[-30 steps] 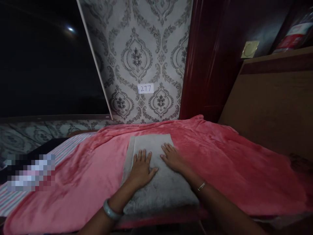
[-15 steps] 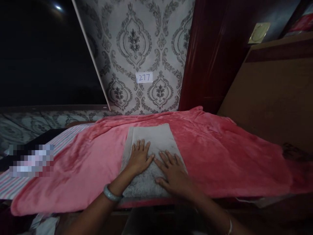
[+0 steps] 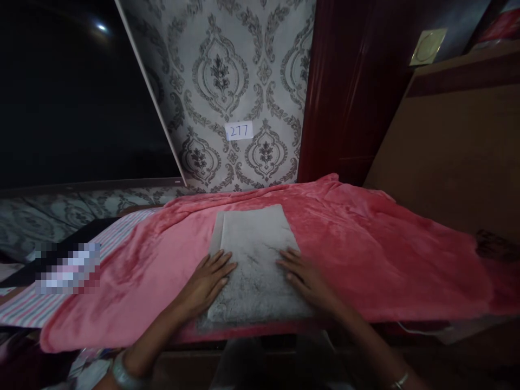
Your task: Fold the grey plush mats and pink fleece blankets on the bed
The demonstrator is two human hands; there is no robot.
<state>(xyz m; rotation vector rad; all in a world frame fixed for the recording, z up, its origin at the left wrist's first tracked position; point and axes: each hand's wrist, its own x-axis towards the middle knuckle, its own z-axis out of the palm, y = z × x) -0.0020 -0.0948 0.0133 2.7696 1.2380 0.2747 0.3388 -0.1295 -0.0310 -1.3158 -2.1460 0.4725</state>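
Note:
A folded grey plush cloth (image 3: pixel 260 276) lies flat on a pink-red fleece blanket (image 3: pixel 365 260). My left hand (image 3: pixel 209 279) rests along the left edge of the cloth, fingers stretched out over its border. On the opposite side, my right hand (image 3: pixel 306 276) lies with its fingers extended over the right edge. Both palms face down, and neither hand grips anything. A few dark creases mark the cloth's surface between the hands.
A striped cloth (image 3: pixel 130 225) shows beneath the blanket at left, near a blurred-out object (image 3: pixel 69 269). Behind stand a large dark screen (image 3: pixel 81 108) and a patterned wall with a paper marked 277 (image 3: pixel 239 130). A brown board (image 3: pixel 455 151) leans at right.
My hands have moved apart, from the middle of the grey cloth outwards to its left and right edges. The cloth has stayed in place on the blanket.

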